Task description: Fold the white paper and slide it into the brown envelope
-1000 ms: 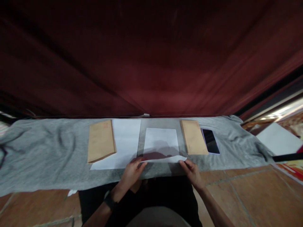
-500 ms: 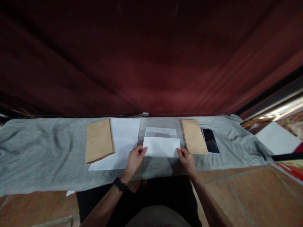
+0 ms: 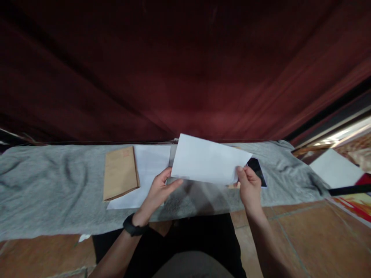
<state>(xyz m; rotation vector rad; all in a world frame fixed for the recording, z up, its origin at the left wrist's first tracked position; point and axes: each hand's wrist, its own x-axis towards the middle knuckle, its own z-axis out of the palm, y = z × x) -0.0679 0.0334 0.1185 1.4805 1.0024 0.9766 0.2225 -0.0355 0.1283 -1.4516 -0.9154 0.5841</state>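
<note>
A folded white sheet of paper (image 3: 207,160) is lifted off the grey cloth (image 3: 58,189), tilted with its right end lower. My right hand (image 3: 249,187) pinches the sheet's right corner. Under its left edge sits my left hand (image 3: 158,191), thumb on the paper and fingers beneath. The raised sheet hides most of a brown envelope (image 3: 233,186) behind it. A black watch is on my left wrist.
A second brown envelope (image 3: 120,172) lies on a flat white sheet (image 3: 152,170) at the left. A dark phone (image 3: 257,170) peeks out right of the held paper. More white paper (image 3: 336,168) lies far right. A dark red curtain hangs behind; tiled floor lies below.
The sheet was folded over on the cloth, then both hands lifted it up and turned it. It now covers the right envelope and part of the phone.
</note>
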